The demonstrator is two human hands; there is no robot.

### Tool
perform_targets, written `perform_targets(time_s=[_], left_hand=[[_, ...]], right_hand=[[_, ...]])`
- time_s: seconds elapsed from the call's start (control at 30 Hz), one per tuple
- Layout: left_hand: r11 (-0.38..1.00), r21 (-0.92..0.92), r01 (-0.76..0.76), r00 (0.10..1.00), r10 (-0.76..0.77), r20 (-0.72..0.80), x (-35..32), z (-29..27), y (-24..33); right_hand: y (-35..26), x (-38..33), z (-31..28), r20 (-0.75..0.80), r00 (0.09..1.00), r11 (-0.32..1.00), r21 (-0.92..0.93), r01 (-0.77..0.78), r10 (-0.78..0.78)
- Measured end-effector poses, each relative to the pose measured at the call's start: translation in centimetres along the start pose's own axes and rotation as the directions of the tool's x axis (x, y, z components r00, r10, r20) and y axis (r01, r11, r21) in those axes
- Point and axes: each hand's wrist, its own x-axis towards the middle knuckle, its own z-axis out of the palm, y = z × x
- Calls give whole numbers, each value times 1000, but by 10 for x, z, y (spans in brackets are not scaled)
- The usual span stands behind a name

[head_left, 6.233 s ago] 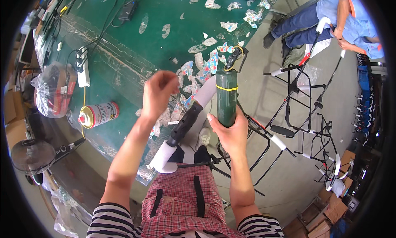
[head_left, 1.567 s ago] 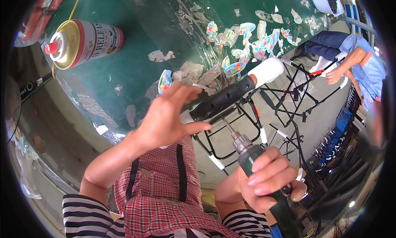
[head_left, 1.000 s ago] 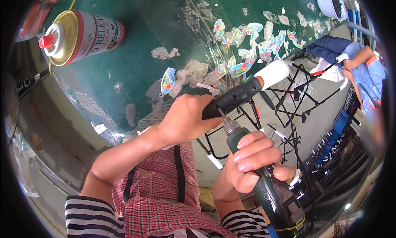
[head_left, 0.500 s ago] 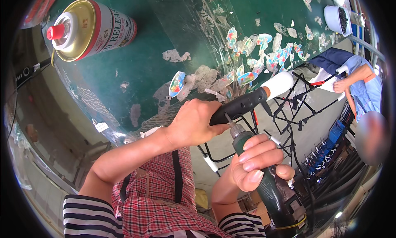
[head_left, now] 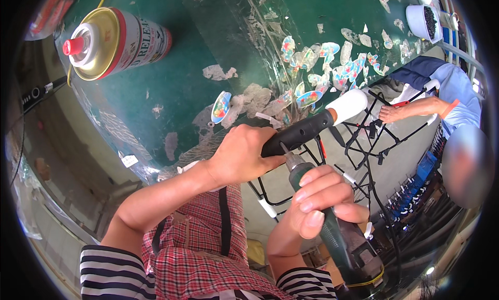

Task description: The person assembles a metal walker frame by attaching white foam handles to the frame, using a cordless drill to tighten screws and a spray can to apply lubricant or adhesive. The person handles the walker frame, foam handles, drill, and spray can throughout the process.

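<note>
**While the left hand clamps the grip, the driver bit meets it**

As the view runs from its left edge, a spray can (head_left: 117,40) with a red nozzle lies on its side on the green workbench (head_left: 208,35), well apart from the hands; it sits larger and nearer the upper left corner than it did half a second ago, so the head has tilted closer to the bench. Torn coloured sticker scraps (head_left: 312,71) litter the bench top beyond it. At centre, the left hand (head_left: 241,157) is closed around the near end of a black handle grip with a white end cap (head_left: 317,126), holding it just off the bench edge — a second and a half ago this hand was spread open, only touching the grip. To its right, the right hand (head_left: 322,201) is wrapped around a dark green power screwdriver (head_left: 338,232), whose bit now touches the underside of the grip beside the left thumb; earlier the tool stood slightly apart and lower. Judged from this, the work has passed from positioning to fastening — the grip is steadied and the bit seated. Black wire frames with white tips (head_left: 364,144) stand on the floor behind. At far right, a co-worker in blue (head_left: 447,97) bends over another frame.
</note>
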Motion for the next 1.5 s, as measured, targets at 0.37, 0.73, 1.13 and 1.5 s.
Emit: perform_targets(time_s=[0.37, 0.73, 1.13, 1.5], left_hand=[[988, 97, -118, 978, 99, 181, 10, -29, 9], [637, 767, -75, 673, 600, -433, 214, -45, 22], [898, -411, 154, 986, -169, 2, -13, 44, 88], [489, -777, 397, 881, -441, 173, -54, 77, 59]], right_hand=[[-8, 0, -26, -85, 989, 968, 209, 138, -123], [-41, -15, -88, -168, 986, 961, 272, 50, -3], [-44, -24, -128, -248, 967, 900, 433, 54, 62], [-36, -49, -126, -252, 967, 827, 550, 112, 36]])
